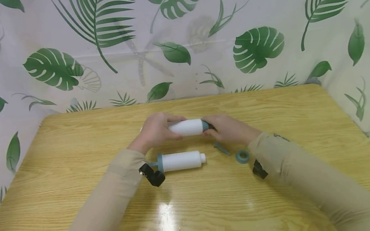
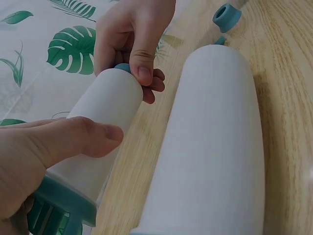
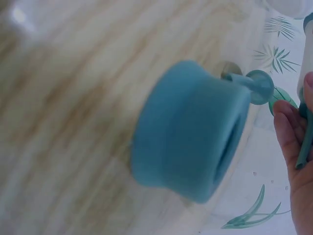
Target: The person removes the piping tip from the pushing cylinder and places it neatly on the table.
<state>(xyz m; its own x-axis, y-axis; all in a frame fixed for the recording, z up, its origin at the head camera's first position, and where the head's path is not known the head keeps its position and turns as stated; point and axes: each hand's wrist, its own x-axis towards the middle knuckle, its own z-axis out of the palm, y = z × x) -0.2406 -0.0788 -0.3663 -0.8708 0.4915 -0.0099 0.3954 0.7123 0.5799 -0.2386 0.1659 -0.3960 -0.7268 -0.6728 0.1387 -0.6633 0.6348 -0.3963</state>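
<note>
In the head view my left hand (image 1: 159, 130) grips a white syringe-like tube (image 1: 188, 128) held lengthwise above the table; the left wrist view shows the teal slotted flange (image 2: 66, 200) at its near end. Fingers and thumb of my right hand (image 1: 228, 127) pinch the teal end piece (image 1: 205, 125) at the tube's other end. The right wrist view shows a thin teal stem (image 3: 305, 147) across the right fingers. A second white tube (image 1: 181, 161) with a teal flange and a narrower white tip lies on the table below the hands.
On the wooden table (image 1: 205, 214), a small teal nozzle (image 1: 222, 148) and a teal ring cap (image 1: 242, 156) lie below the right hand. A leaf-printed cloth (image 1: 208, 22) hangs behind the table and along its sides.
</note>
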